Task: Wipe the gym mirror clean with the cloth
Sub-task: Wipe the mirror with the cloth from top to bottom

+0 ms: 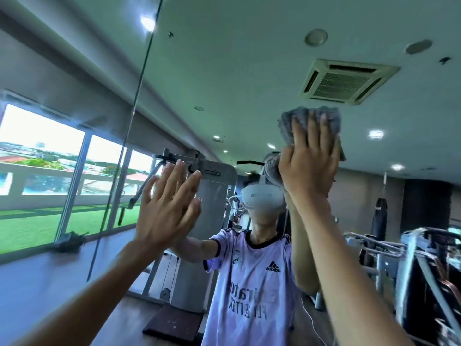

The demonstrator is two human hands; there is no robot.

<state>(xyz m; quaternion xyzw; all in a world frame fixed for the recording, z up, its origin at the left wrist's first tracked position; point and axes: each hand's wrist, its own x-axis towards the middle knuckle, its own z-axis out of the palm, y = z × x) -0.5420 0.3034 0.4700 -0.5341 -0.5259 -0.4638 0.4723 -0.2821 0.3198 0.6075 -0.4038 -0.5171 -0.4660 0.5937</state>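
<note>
Gym mirror (249,46) ahead: my left hand (164,211) rests flat, fingers straight, on the glass, and my right hand (309,161), higher, presses the grey cloth (331,116) beneath straight fingers, so wiping appears under way, the next stroke needing firm, even pressure.

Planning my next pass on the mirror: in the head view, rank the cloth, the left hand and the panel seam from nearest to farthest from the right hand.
1. cloth: pressed under the right hand, upper right.
2. left hand: lower and to the left, fingers straight.
3. panel seam: dark slanting line farther left, beyond the left hand.
</note>
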